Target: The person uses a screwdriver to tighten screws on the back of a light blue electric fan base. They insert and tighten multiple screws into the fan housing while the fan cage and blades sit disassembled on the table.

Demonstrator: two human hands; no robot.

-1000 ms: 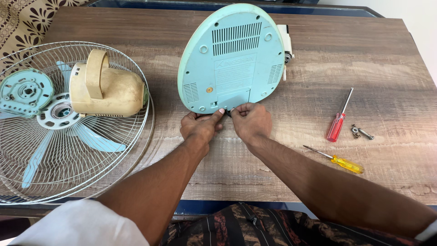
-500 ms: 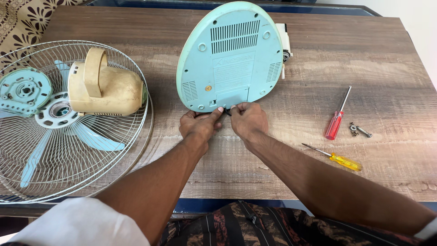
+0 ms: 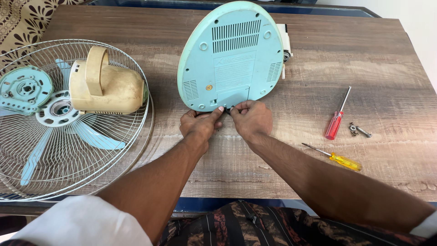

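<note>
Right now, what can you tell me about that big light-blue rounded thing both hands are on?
The fan base is a pale blue-green, egg-shaped plastic shell, tipped up so its underside faces the camera. That underside has slotted vents near the top and at both lower sides, several round screw recesses and a raised panel in the middle. A white part pokes out behind its right edge. Its bottom edge rests on the wooden table, where the left hand and right hand pinch at a small notch.

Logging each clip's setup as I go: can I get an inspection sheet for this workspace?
Surface: wooden table.
Job's things: pale green fan base, underside facing the camera.
Clutter: wire guard, blades, cream motor housing, red screwdriver, yellow screwdriver, loose fasteners.
Grippers: left hand and right hand pinching at base's lower edge.
Cables: nothing seen.
Surroundings: patterned fabric.
</note>
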